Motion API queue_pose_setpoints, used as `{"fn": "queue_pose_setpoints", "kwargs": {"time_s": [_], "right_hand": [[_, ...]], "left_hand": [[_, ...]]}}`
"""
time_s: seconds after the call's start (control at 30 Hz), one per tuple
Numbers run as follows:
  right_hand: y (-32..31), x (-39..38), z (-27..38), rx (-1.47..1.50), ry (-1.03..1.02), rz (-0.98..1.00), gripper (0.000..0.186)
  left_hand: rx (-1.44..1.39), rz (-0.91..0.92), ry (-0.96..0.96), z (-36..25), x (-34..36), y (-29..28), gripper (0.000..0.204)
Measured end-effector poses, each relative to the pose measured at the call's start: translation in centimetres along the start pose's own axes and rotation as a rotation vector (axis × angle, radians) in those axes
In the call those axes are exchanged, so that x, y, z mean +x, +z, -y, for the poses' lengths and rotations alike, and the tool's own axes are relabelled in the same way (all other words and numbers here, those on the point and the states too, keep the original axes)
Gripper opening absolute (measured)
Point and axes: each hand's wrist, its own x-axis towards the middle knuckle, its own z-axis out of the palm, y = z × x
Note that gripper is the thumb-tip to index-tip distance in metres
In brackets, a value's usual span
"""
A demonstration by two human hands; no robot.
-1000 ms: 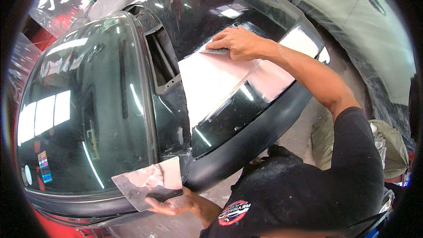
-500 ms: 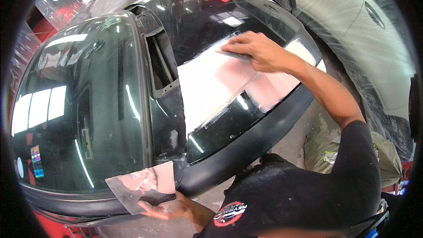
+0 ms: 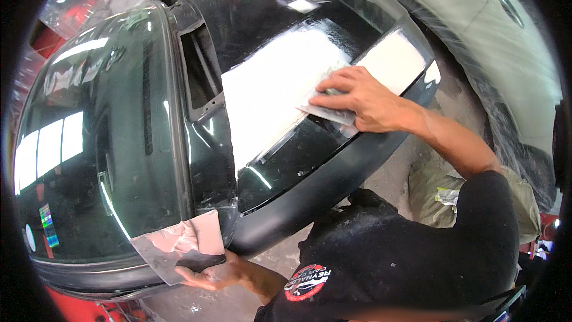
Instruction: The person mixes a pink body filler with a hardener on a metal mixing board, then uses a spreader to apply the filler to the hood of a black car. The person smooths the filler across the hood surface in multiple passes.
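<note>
My right hand [image 3: 372, 102] grips a thin, flat spreader [image 3: 328, 112], pressed against a broad pale filler patch [image 3: 274, 83] near its lower edge, on the glossy black car panel [image 3: 250, 12]. A second pale strip [image 3: 393, 53] lies at the panel's right end. My left hand [image 3: 211, 274] holds a flat board [image 3: 158, 250] from below, by the lower edge of the dark car window [image 3: 119, 137]. A lump of pink filler [image 3: 199, 232] sits on the board, with a dark bare area beside it.
An open recess [image 3: 199, 65] with a metal frame lies between window and panel. A pale car [image 3: 500, 53] under plastic sheeting stands close on the right. An olive covered bundle [image 3: 429, 185] rests on the concrete floor [image 3: 280, 244]. Red metalwork [image 3: 77, 304] shows at lower left.
My right hand and spreader have moved down the filler patch toward me, away from its upper edge. My left hand and board have drifted slightly left, and the car sits a little higher in view.
</note>
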Motion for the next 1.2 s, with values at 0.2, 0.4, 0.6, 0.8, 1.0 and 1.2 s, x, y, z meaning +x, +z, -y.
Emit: {"fn": "queue_pose_setpoints", "kwargs": {"time_s": [0.2,0.4,0.6,0.8,1.0,1.2], "right_hand": [[-2.3,-2.6,-1.3,-0.009,-0.017,0.036,0.074],[-3.0,4.1,-2.5,-0.113,0.005,-0.294,0.066],[1.5,12.0,-2.4,-0.167,0.069,-0.054,0.062],[0.1,12.4,-0.6,-0.096,0.09,0.093,0.063],[-0.1,2.8,1.9,0.021,-0.128,0.097,0.07],[-1.2,-1.9,1.3,-0.004,-0.156,0.093,0.069]], "left_hand": [[-0.237,-0.075,-0.231,0.5,0.3,0.2,0.079],[-0.068,-0.079,-0.121,1.5,-0.3,0.6,0.081],[-0.216,-0.118,-0.266,-0.8,-0.2,1.3,0.039],[-0.223,-0.108,-0.311,-1.7,-0.4,1.3,0.036],[-0.156,-0.036,-0.19,-1.5,-0.1,1.0,0.038],[0.01,0.056,0.015,-1.8,0.0,0.8,0.04]]}}
